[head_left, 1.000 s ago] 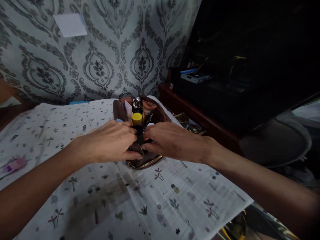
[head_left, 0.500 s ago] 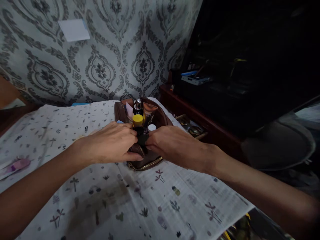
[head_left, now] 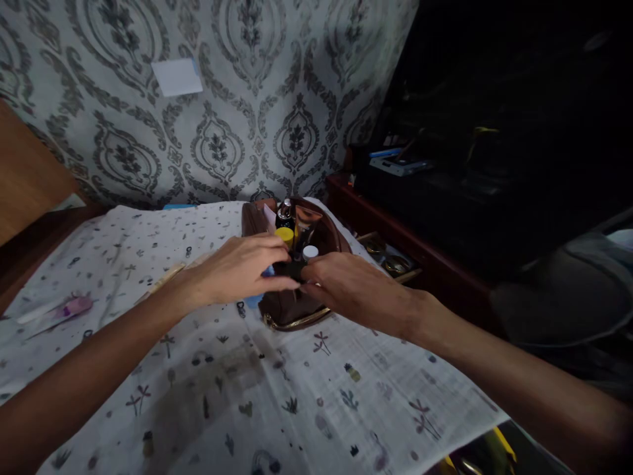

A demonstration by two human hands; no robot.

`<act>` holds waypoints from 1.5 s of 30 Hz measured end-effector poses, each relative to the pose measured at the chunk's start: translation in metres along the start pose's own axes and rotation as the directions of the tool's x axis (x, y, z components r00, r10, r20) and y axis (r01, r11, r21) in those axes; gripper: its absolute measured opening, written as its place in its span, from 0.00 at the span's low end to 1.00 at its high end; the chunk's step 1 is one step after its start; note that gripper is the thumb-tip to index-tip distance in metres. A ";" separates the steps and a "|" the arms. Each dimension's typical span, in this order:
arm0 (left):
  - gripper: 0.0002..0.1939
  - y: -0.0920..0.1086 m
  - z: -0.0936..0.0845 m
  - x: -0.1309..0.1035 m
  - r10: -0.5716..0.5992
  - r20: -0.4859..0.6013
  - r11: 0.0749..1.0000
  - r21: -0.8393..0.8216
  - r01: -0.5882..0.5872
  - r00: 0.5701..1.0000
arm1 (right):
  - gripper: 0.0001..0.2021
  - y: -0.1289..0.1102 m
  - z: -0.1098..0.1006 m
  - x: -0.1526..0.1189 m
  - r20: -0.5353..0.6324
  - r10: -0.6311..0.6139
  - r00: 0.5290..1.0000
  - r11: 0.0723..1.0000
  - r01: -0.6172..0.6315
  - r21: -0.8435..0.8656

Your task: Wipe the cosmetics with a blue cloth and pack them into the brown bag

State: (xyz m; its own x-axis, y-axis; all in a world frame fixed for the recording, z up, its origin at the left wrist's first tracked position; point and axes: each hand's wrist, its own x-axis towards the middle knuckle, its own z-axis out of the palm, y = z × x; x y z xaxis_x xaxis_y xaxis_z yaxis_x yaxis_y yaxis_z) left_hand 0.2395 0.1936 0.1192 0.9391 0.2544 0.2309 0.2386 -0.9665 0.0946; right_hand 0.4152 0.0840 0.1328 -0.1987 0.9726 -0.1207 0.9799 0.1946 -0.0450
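A brown zippered toiletry bag (head_left: 284, 309) stands unzipped on the patterned cloth, packed with small containers. Among these are a yellow-capped container (head_left: 284, 236), a dark bottle with a silvery cap (head_left: 285, 212), a brownish tube (head_left: 307, 221) and a white-capped container (head_left: 310, 252). My left hand (head_left: 242, 267) reaches over the bag's left side, thumb stretched out and apart from the fingers. My right hand (head_left: 346, 287) is closed at the front right rim, its fingertips partly hidden. A light-blue item (head_left: 254, 301) shows beneath my left hand.
White printed cloth (head_left: 277, 409) covers the surface. A pink-purple item (head_left: 76, 305) lies at the left. To the right are an open tray of small things (head_left: 395, 264) and a large black screen (head_left: 494, 86). A white paper (head_left: 177, 77) is on the wall.
The view has shifted, so the scene sits further right. My left thumb has lifted off the bag's front and stretched toward my right hand. More of the light-blue item shows.
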 end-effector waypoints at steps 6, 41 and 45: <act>0.14 0.000 -0.017 -0.043 -0.226 -0.408 0.972 -0.158 0.175 0.885 | 0.11 0.007 0.007 -0.001 -0.092 -0.016 0.996 0.992 0.027 0.122; 0.17 0.025 0.027 -0.198 -0.561 -0.216 0.825 -0.222 0.520 0.799 | 0.30 -0.137 0.141 0.034 -0.029 -0.153 0.988 -0.390 -0.034 0.920; 0.14 0.043 0.042 -0.158 -0.324 -0.319 0.945 -0.059 0.323 0.891 | 0.29 -0.126 0.145 0.033 -0.019 -0.161 0.987 -0.544 -0.073 0.836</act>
State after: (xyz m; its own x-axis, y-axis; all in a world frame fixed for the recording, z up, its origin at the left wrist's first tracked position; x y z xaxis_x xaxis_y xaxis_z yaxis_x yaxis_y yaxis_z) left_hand 0.1115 0.1100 0.0463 0.6802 0.5507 0.4838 0.5138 -0.8289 0.2212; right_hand 0.2823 0.0730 -0.0090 -0.3536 0.9307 -0.0931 -0.5356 -0.2831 -0.7956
